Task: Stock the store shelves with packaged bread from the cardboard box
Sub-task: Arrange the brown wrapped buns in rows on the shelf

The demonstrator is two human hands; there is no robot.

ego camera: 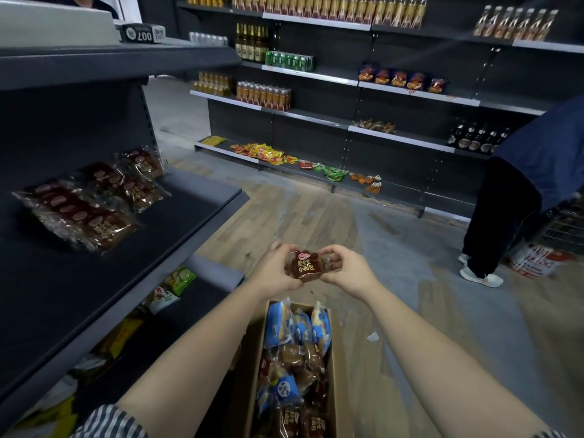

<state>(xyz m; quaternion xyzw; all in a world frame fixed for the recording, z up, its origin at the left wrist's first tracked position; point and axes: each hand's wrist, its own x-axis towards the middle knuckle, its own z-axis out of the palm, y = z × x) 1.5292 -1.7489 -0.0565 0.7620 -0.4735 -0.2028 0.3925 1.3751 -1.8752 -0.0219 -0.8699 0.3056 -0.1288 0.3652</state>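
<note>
both hands, left hand [278, 268] and right hand [346, 268], pinch a small brown plastic-wrapped bread packet [306, 265] between them, held up above the open brown cardboard box [252, 368] of bread on the floor

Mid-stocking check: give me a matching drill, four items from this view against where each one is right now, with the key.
Items
1. small brown bread pack with a red logo
2. blue-wrapped bread packs
3. rows of brown bread packs in clear wrap
4. green drink cans

Places
A. on the dark grey shelf at the left
B. on the far wall shelf
C. held between the left hand and the right hand
D. in the brown cardboard box

Pairs: 1-C, 2-D, 3-A, 4-B
</note>
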